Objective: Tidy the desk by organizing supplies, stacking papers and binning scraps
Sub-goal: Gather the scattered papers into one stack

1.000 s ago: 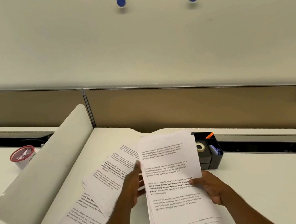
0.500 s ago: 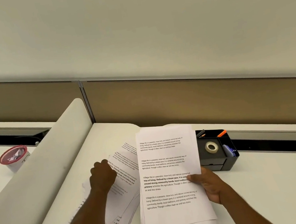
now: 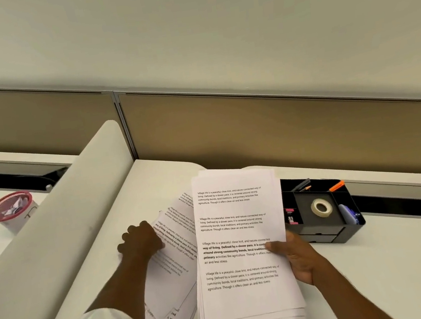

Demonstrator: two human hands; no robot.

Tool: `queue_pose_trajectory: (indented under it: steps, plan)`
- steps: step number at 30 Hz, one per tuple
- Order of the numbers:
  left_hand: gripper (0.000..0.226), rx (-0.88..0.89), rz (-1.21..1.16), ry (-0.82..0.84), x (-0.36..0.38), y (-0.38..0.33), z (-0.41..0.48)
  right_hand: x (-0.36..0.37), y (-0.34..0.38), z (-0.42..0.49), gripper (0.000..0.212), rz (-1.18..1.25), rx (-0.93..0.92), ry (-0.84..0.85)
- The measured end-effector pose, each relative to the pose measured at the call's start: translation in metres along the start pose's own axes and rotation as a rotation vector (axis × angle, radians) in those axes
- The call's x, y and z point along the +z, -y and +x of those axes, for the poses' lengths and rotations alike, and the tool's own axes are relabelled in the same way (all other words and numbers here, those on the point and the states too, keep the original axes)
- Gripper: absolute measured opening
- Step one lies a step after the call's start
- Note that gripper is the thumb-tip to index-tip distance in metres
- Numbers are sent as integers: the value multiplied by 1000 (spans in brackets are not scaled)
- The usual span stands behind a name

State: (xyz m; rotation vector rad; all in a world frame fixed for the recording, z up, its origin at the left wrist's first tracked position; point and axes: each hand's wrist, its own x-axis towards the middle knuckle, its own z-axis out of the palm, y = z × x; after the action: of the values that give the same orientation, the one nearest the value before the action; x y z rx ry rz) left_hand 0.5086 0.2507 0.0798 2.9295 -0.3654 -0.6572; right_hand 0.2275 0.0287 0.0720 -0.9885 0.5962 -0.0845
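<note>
My right hand (image 3: 298, 258) grips a stack of printed sheets (image 3: 249, 298) by its right edge, thumb on top, holding it above the white desk (image 3: 384, 270). To its left, loose printed sheets (image 3: 175, 257) lie fanned on the desk. My left hand (image 3: 141, 242) rests on their left edge with the fingers curled down over the paper. A black desk organizer (image 3: 323, 229) stands right of the stack, holding a tape roll (image 3: 321, 207), an orange marker (image 3: 336, 186) and a pencil (image 3: 302, 188).
A curved white divider (image 3: 51, 237) borders the desk on the left. Beyond it, on the neighbouring desk, stands a red-rimmed cup (image 3: 12, 213) with crumpled scraps inside. A tan partition panel (image 3: 254, 128) and a cable slot (image 3: 415, 205) run along the back.
My left hand let go of the held stack and moved left onto the loose sheets. The view has shifted closer and to the left.
</note>
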Motion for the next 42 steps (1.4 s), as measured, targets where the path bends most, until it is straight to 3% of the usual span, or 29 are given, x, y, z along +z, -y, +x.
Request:
queue_pose_trajectory:
  steps: [7, 11, 14, 16, 19, 21, 23, 28, 37, 42]
  plan:
    - [60, 38, -9, -7, -3, -2, 0, -1, 0, -2, 62, 7, 24, 8]
    - [45, 98, -6, -13, -11, -1, -1, -5, 5, -6, 57, 20, 11, 2]
    - [43, 153, -68, 53, -21, 0, 3, -5, 6, -9, 53, 33, 0, -11]
    - [47, 188, -218, 137, -30, 2, 4, -4, 5, -9, 49, 54, -8, -23]
    - [65, 220, -690, 281, -42, 11, -2, 0, 5, -12, 47, 56, -10, -32]
    - [53, 229, -914, 385, -46, 14, -9, 3, 5, -15, 46, 61, -12, -33]
    - [47, 262, -1066, 464, -48, 14, -15, 6, 5, -17, 47, 71, -22, -30]
    - [61, 370, -1389, 558, -43, 14, -31, 13, 7, -22, 50, 125, -50, -26]
    - [65, 506, -1470, 728, -17, -4, -83, 33, 18, -37, 61, 147, -67, 13]
    - [67, 459, -1469, 759, 3, -13, -106, 32, 19, -44, 57, 125, -73, 15]
